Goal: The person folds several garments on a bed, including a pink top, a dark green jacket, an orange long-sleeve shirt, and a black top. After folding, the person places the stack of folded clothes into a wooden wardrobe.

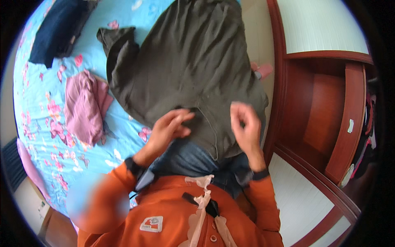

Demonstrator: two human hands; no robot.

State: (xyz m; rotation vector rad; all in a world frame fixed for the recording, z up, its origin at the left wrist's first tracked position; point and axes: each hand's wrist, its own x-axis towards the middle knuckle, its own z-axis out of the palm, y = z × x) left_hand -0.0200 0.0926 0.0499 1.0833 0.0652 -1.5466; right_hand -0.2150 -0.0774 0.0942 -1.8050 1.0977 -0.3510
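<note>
A dark olive-green garment point(185, 70) with a long sleeve point(123, 61) lies spread over the bed and across my lap. Above its near part my left hand point(170, 127) is open, fingers apart, with nothing visible in it. My right hand point(247, 125) hovers over the garment's right side. Its fingers are loosely curled, with a gap between them and no cloth visibly gripped; they are slightly blurred. Between the hands a seam or cord point(210, 123) runs down the cloth. Whether either hand touches the fabric is hard to make out.
A folded pink garment point(84, 109) and a dark blue garment point(59, 31) lie left on the blue floral bedsheet point(53, 99). To the right stands a reddish-brown wooden cabinet point(279, 74) with an open compartment point(317, 103). A pink slipper point(265, 71) is on the floor.
</note>
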